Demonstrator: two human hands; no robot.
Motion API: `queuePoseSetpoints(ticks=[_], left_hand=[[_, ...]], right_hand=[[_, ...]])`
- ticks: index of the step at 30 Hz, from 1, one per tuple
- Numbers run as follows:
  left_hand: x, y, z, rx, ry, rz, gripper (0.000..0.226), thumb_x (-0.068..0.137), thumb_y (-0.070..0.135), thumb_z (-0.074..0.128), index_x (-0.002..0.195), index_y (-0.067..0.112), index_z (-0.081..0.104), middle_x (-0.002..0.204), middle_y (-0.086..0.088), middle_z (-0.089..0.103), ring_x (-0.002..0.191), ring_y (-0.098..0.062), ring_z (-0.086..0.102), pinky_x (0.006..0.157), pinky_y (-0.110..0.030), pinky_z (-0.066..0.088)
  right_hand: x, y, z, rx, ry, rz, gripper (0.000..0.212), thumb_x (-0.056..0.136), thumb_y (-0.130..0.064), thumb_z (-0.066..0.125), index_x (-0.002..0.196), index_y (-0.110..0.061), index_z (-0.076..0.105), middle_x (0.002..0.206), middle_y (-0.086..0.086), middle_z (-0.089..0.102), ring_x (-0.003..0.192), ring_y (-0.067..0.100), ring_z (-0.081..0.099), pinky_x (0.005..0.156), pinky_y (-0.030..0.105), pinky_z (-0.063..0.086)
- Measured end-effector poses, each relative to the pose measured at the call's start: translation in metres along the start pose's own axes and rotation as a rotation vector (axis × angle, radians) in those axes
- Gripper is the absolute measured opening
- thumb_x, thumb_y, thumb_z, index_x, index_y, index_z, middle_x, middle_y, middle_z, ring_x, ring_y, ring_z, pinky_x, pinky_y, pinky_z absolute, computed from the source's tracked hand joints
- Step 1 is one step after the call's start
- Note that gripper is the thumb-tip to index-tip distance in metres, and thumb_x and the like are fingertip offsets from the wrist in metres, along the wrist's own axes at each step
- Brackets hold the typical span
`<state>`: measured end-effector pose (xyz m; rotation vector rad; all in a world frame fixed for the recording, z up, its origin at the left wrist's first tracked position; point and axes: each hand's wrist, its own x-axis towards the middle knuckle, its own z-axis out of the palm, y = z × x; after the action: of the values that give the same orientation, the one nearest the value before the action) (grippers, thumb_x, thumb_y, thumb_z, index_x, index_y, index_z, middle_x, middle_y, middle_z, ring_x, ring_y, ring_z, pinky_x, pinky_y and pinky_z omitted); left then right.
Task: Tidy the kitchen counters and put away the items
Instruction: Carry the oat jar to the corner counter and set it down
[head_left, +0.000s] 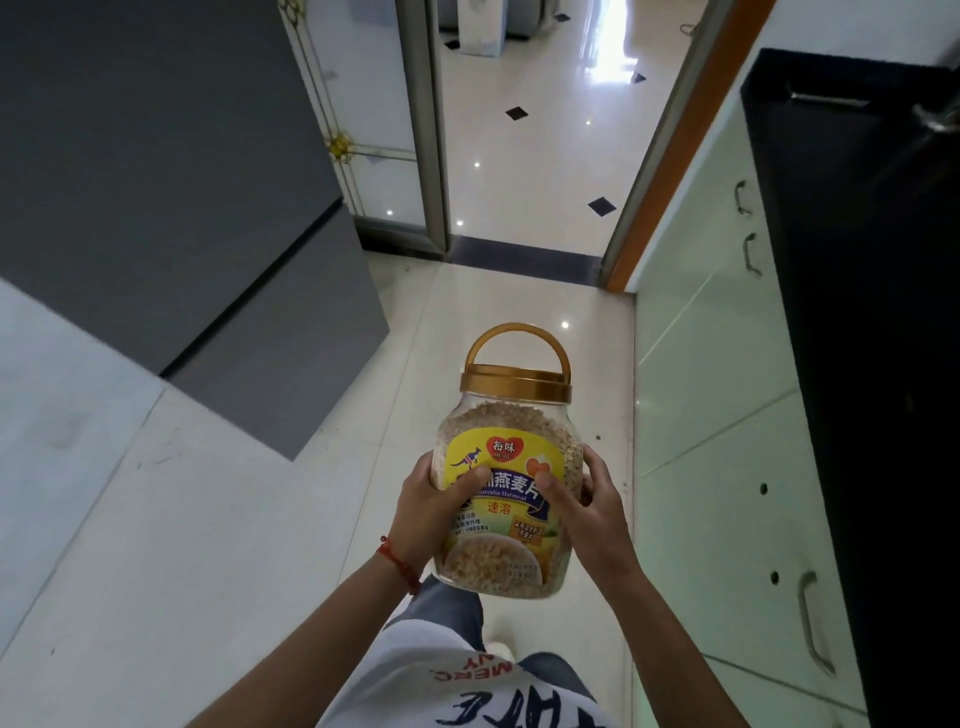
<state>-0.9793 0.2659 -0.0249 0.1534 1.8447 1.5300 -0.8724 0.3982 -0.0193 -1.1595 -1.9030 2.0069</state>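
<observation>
Clear plastic oatmeal jar with gold lid and yellow label (506, 475) held upright in mid-air above the pale tiled floor (218, 545), off any bench. Left hand (434, 512) and right hand (587, 506) both clasped against its sides. Step judged: carrying to storage. Next move likely needs one hand freed to open a pale green cupboard door (727, 405).

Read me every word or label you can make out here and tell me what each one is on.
"每味" over "MEIWEI": red heart logo on the oatmeal jar label.
"燕麦片": large white characters on the label's blue band; the start is hidden by the left hand.
"Australia Oatmeal": under those characters, partly covered by the right hand.
"速溶": orange characters below.
Small print lower on the label: too small to read.
Red and dark lettering on the white shirt: upside down and cut off, not readable.
</observation>
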Motion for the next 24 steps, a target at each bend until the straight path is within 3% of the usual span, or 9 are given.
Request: queuePoseSetpoints(ticks=[3,6,9,11,19,24], left_hand=[[0.064,0.025,-0.001,0.031,-0.002,-0.028,0.043,0.074,0.036,0.070,0.105,0.012,0.053,0.093,-0.004,0.068,0.071,-0.010,0.068,0.051,-0.013,0.053],[0.120,0.058,-0.004,0.032,-0.033,-0.046,0.033,0.078,0.031,0.067,0.103,0.015,0.051,0.094,-0.002,0.066,0.077,-0.012,0.067,0.051,-0.013,0.052],[0.168,0.097,-0.007,0.057,-0.075,-0.021,0.055,0.057,0.048,0.075,0.099,0.022,0.051,0.092,0.002,0.067,0.073,-0.009,0.068,0.052,-0.013,0.052],[0.198,0.119,-0.004,0.067,-0.093,-0.008,0.072,0.045,0.055,0.068,0.104,0.017,0.052,0.092,0.001,0.068,0.070,-0.007,0.070,0.054,-0.014,0.052],[0.306,0.163,0.039,0.066,-0.191,-0.033,0.085,0.045,0.057,0.066,0.115,0.012,0.050,0.103,-0.007,0.068,0.086,-0.019,0.069,0.057,-0.017,0.054],[0.380,0.198,0.084,0.077,-0.208,-0.037,0.087,0.041,0.059,0.067,0.114,0.013,0.049,0.099,-0.003,0.067,0.083,-0.015,0.068,0.056,-0.017,0.054]], right_hand=[[0.058,-0.024,0.006,0.022,0.026,-0.002,0.118,0.033,-0.084,0.064,0.132,-0.027,0.038,0.115,0.002,0.063,0.095,0.017,0.067,0.071,0.032,0.060],[0.111,-0.054,0.011,0.062,0.050,-0.005,0.120,0.032,-0.084,0.065,0.133,-0.027,0.037,0.115,0.003,0.062,0.095,0.017,0.067,0.069,0.030,0.060],[0.153,-0.082,0.011,0.092,0.076,-0.006,0.121,0.032,-0.083,0.067,0.135,-0.026,0.037,0.116,0.006,0.063,0.096,0.020,0.067,0.071,0.034,0.060],[0.180,-0.097,0.009,0.106,0.107,-0.007,0.121,0.032,-0.083,0.066,0.134,-0.026,0.037,0.114,0.005,0.063,0.095,0.020,0.068,0.071,0.034,0.060],[0.277,-0.137,-0.027,0.112,0.182,0.019,0.121,0.030,-0.085,0.064,0.133,-0.025,0.039,0.109,0.000,0.065,0.091,0.017,0.068,0.069,0.032,0.060],[0.355,-0.162,-0.068,0.135,0.202,0.013,0.120,0.031,-0.082,0.067,0.133,-0.024,0.040,0.109,0.003,0.066,0.090,0.018,0.069,0.069,0.032,0.060]])
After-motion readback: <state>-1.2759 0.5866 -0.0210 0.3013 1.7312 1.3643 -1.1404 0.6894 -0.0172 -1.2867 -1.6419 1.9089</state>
